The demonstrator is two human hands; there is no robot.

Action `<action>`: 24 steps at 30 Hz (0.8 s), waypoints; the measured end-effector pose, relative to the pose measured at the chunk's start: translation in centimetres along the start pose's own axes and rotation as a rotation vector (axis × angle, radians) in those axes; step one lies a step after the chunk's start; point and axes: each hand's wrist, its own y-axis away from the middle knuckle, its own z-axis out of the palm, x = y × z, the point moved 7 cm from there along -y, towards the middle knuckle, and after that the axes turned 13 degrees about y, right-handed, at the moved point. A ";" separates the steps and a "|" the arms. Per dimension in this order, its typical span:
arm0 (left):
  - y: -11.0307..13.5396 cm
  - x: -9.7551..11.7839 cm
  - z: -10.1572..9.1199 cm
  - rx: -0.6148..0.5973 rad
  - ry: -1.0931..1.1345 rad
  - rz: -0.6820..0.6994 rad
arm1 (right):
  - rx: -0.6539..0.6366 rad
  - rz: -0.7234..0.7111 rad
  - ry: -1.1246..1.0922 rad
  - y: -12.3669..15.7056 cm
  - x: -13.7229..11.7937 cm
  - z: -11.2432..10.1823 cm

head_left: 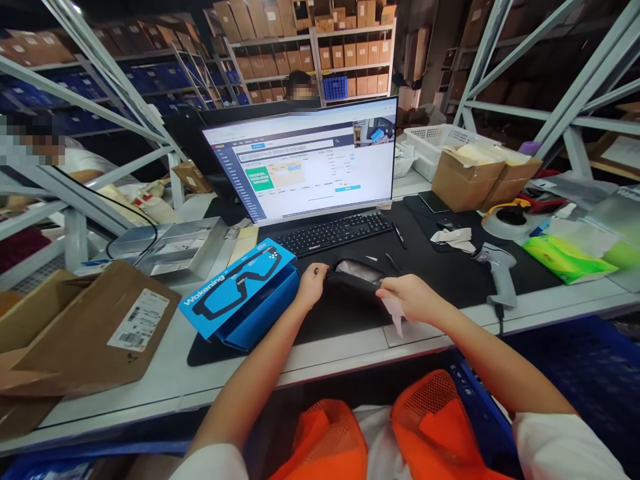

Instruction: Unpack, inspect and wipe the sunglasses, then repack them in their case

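My left hand (311, 284) grips the left end of a black soft pouch (356, 279) that lies on the black desk mat (440, 267) in front of the keyboard (334, 232). My right hand (406, 297) holds the pouch's right end, with a small white slip of paper (397, 319) pinched under its fingers. The pouch's mouth is open and something pale shows inside. A blue glasses box (245, 293) printed "Wakening" lies just left of my left hand.
A monitor (305, 160) stands behind the keyboard. A grey barcode scanner (497, 270), tape dispenser (505, 220) and green packet (567, 259) lie to the right. Cardboard boxes (475, 175) sit at back right, a flat cardboard carton (85, 330) at left. Other people sit behind.
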 end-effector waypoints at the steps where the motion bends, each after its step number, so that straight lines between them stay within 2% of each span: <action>1: -0.2 -0.2 0.1 -0.011 0.005 -0.018 | -0.002 0.009 -0.010 -0.3 -0.3 0.3; 3: -0.4 0.4 -0.1 -0.018 0.026 -0.021 | -0.015 0.018 -0.024 -0.7 -0.9 1.1; 5: 0.0 2.1 -0.4 -0.041 0.062 0.022 | -0.026 0.018 -0.015 -1.1 -1.5 1.9; 8: 1.6 5.3 0.3 -0.248 0.081 0.189 | -0.040 -0.003 0.032 -1.1 -2.2 2.9; 10: 3.1 6.5 0.9 -0.388 0.042 0.295 | -0.061 -0.008 0.066 -0.7 -2.1 3.5; 14: 4.8 6.5 1.1 -0.477 -0.055 0.342 | -0.060 0.088 0.082 0.5 -0.3 3.9; 19: 5.8 7.0 1.3 -0.662 -0.241 0.285 | 0.039 0.203 -0.022 1.9 1.6 3.7; 22: 6.1 7.2 1.2 -0.717 -0.347 0.245 | 0.078 0.203 0.021 1.9 1.6 3.8; 24: 6.2 7.0 1.1 -0.729 -0.388 0.213 | 0.116 0.151 0.068 1.7 1.3 3.7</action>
